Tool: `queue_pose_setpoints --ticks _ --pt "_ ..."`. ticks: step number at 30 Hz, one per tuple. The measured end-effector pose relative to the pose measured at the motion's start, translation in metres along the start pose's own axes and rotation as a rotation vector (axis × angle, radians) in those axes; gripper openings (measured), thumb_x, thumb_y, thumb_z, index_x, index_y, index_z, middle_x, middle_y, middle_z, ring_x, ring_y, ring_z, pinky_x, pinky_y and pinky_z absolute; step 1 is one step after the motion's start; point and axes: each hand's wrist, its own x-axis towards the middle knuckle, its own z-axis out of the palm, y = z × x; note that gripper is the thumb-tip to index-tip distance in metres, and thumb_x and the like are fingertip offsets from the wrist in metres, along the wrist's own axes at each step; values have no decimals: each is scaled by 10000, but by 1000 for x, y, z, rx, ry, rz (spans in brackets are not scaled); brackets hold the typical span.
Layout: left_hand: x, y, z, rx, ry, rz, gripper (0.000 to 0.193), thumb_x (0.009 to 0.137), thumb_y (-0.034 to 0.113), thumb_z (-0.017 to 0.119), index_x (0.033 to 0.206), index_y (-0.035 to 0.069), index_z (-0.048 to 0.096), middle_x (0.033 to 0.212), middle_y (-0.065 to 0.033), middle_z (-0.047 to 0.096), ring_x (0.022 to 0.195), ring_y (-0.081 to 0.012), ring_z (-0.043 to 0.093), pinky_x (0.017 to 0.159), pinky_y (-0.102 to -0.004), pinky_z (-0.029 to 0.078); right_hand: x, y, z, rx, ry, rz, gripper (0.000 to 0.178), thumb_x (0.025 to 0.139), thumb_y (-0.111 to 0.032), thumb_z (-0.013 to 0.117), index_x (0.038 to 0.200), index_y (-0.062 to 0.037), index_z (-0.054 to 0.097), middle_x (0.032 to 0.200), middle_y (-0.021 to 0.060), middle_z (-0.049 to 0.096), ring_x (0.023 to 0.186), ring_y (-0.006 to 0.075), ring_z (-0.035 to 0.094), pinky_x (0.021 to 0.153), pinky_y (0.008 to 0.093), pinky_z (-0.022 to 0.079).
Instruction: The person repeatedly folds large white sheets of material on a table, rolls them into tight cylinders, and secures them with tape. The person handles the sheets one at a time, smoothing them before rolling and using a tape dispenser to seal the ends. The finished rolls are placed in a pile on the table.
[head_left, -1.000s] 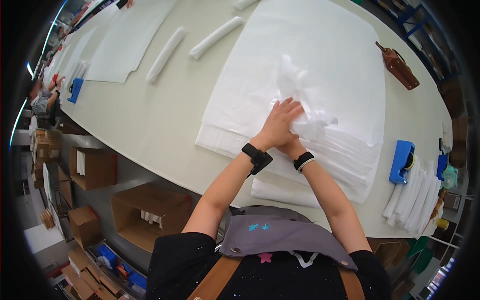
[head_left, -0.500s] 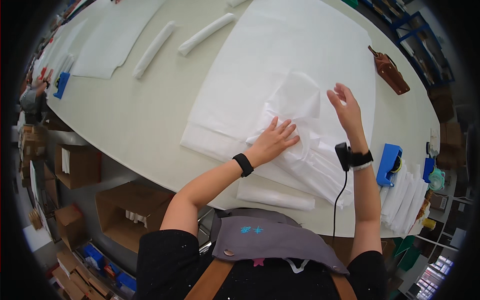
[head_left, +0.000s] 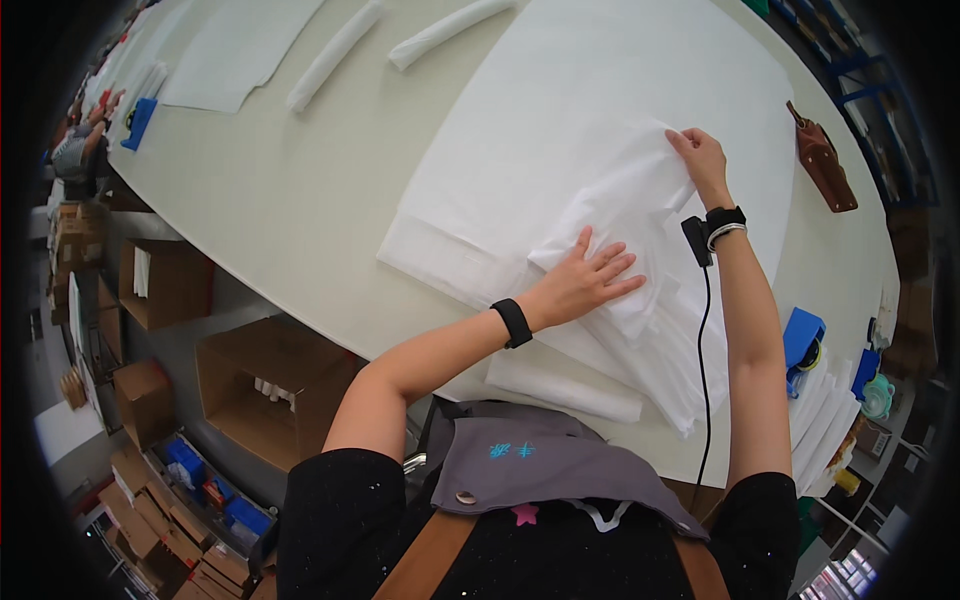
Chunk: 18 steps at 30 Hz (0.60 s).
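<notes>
left hand [head_left: 585, 282] lies flat, fingers spread, pressing a folded white sheet [head_left: 620, 215] on the table [head_left: 300, 200]. right hand [head_left: 700, 160] seems to pinch its far edge. a loose pinch could let the fold slide crooked.

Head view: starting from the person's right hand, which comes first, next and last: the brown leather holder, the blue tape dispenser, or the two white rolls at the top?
From the right hand:
1. Brown leather holder, just to its right on the table.
2. Blue tape dispenser, lower right near the table edge.
3. White rolls, far across the table at upper left.
</notes>
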Motion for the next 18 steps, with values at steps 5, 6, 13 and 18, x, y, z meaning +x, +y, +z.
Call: queue_pose_setpoints --ticks 5,6,13,18 --pt "-4 5 -6 31 -40 24 475 945 181 562 1394 320 497 1408 -11 515 1354 -211 446 1037 -710 345 -37 39 -22 672 -94 526 864 842 -662 685 1356 14 523 1225 136 625 1104 234 607 920 385 494" --pt "-5 3 -7 42 -55 24 473 944 183 564 1392 321 500 1409 -11 514 1357 -210 444 1036 -715 340 -53 32 -24 718 -145 552 939 840 -682 676 1419 26 464 1304 164 596 1181 256 589 970 403 482" --pt "-16 8 -13 44 -142 -36 531 934 215 580 1439 339 474 1487 -24 462 1417 -278 380 1052 -743 289 -248 -27 -2 -147 213 -246 903 841 -443 765 1521 -39 328 1549 199 355 1465 400 274 1171 549 226" --pt "-28 11 -39 -18 -334 -65 606 902 164 621 1469 304 459 1585 -113 328 1490 -338 254 1100 -742 207 -302 2 47 -238 -35 -153 835 817 -416 789 1506 -161 393 1583 114 324 1501 348 226 1127 703 125"
